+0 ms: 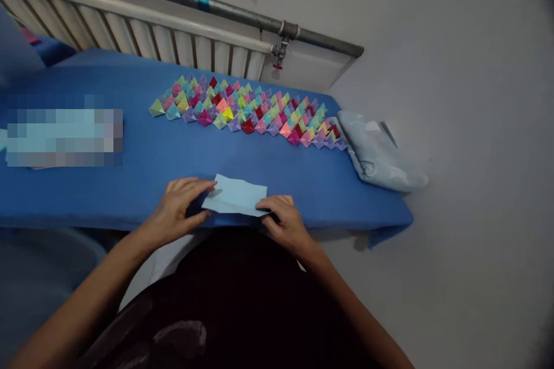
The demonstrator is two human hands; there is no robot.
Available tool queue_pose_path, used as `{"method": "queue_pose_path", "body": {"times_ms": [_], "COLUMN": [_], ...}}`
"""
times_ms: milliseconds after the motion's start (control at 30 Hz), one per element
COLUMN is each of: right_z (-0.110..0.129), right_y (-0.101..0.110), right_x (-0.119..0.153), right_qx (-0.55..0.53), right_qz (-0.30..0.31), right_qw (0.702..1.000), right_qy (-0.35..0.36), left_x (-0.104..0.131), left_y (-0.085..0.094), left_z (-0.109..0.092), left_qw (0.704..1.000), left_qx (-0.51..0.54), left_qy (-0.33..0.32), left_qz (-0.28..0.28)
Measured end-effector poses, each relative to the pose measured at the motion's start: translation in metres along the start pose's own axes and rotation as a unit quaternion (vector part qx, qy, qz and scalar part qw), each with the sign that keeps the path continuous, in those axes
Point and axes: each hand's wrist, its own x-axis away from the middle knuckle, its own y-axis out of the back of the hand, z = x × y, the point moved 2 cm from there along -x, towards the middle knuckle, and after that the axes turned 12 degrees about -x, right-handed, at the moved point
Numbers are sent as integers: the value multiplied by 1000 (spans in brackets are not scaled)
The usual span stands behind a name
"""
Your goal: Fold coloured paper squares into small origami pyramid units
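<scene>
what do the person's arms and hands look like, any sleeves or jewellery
Both forearms are bare up to the picture's edge, with no sleeve showing. The left hand and the right hand wear no gloves, and no ring, watch or bracelet can be seen on either. The fingers are bare, with short nails. Dark clothing covers the body between the arms.

Paper sheet: lying on the table, between both hands.
Folded paper shapes: sitting in rows behind it.
Cushion: resting at the table's right end.
</scene>
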Motion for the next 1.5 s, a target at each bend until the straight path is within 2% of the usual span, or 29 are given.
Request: {"method": "queue_pose_path", "body": {"times_ms": [100,267,367,500,567,633,667,700,767,900,967,1033,1100,1300,1500], "right_z": [-1,-6,-8,-5,0,4,5,6,5,2,2,0,-2,-6,8], "right_y": [1,-1,-3,-3,-2,-1,-1,-1,-1,-4,-8,-11,-13,-11,-9], "right_x": [8,6,-4,-17,-22,-26,-27,-27,-27,-20,-13,-4,4,9,4], "right_qx": [-1,7,20,77,109,132,138,143,153,204,209,205,215,273,258], "right_qz": [-30,-83,-88,-53,-24,-5,1,4,4,-7,26,76,106,113,142], "right_qw": [998,990,984,973,967,963,962,962,963,969,975,976,971,955,956], "right_qy": [-47,-112,-156,-210,-227,-234,-236,-234,-223,-142,-70,-19,-5,-26,0], "left_x": [-5,-10,-11,-13,-16,-19,-21,-22,-23,-21,-17,-12,-5,11,6], "left_y": [-16,-23,-25,-23,-20,-19,-20,-23,-30,-43,-45,-46,-44,-32,-21], "left_z": [4,-4,-4,-11,-21,-36,-44,-50,-59,-65,-64,-61,-54,-32,-45], "left_qw": [998,999,998,989,984,985,986,986,984,981,980,981,982,981,979], "left_qx": [41,50,15,-85,-138,-145,-129,-112,-96,-130,-138,-136,-134,-167,-173], "left_qy": [-8,8,64,118,93,5,-52,-99,-149,-141,-135,-133,-129,-100,-101], "left_qz": [40,15,-6,-27,-70,-95,-89,-71,-25,36,43,45,41,-7,-48]}}
